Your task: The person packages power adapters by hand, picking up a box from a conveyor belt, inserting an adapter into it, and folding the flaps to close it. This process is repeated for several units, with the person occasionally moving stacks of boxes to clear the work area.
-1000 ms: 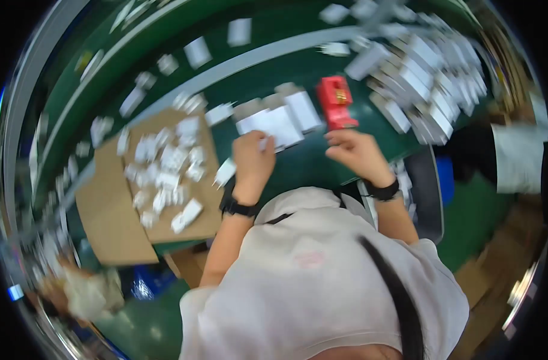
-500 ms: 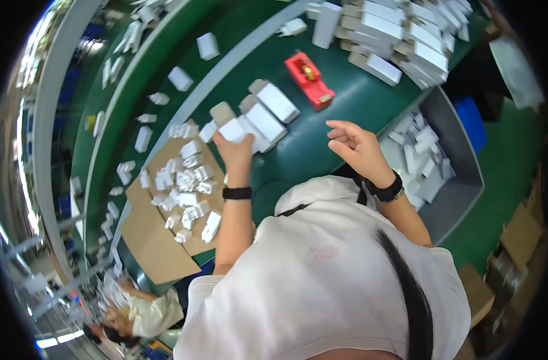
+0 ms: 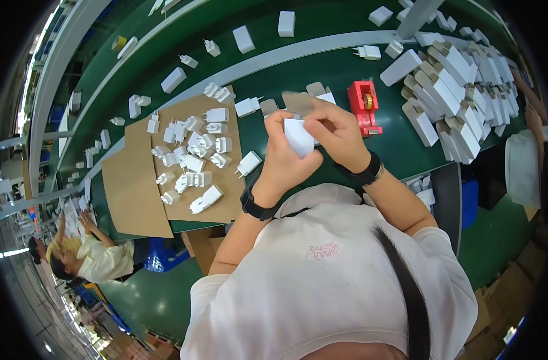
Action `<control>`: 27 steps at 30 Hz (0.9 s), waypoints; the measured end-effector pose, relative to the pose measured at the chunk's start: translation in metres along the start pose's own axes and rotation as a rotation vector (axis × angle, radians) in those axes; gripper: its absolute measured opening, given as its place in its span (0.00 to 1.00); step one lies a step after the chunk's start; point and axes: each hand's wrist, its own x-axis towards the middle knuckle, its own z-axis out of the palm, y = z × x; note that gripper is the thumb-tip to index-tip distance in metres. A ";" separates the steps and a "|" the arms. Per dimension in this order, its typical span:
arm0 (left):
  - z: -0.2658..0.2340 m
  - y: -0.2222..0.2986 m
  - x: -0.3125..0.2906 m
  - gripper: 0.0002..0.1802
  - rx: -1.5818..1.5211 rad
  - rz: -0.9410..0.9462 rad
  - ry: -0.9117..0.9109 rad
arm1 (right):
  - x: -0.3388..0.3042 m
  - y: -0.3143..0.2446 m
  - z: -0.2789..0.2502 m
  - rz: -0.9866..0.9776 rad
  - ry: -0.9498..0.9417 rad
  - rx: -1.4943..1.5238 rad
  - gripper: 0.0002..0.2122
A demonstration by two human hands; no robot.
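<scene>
A small white carton (image 3: 298,139) with its flap end up is held in front of my chest. My left hand (image 3: 280,159) is closed round its side, thumb along the lower edge. The fingers of my right hand (image 3: 341,135) are bent together at the carton's upper end, by its brown-lined flap (image 3: 298,101); the fingertips are partly hidden. Behind my hands lie other white cartons (image 3: 326,98), mostly covered. To the left of my left hand are a white plug charger (image 3: 249,163) and another charger (image 3: 247,107) on the green table.
Several white chargers lie on a brown cardboard sheet (image 3: 130,198) at left. A red tape dispenser (image 3: 364,111) stands right of my hands. White cartons (image 3: 454,78) are piled far right, above a grey bin (image 3: 446,204). Chargers and cartons dot the green belt (image 3: 214,66). Other people sit at left.
My left hand has lifted a carton off the row on the table and brought it toward my chest. My right hand has come in from the right and closed at it. The view has turned.
</scene>
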 end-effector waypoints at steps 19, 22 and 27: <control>-0.006 -0.017 0.001 0.36 0.272 0.135 -0.005 | 0.018 -0.013 -0.021 0.157 -0.123 0.098 0.13; -0.008 -0.018 0.007 0.36 0.264 0.156 -0.011 | 0.014 -0.003 -0.018 0.011 -0.136 -0.017 0.13; -0.011 -0.029 0.012 0.37 0.279 0.122 -0.084 | 0.020 -0.002 -0.017 0.145 -0.172 0.010 0.15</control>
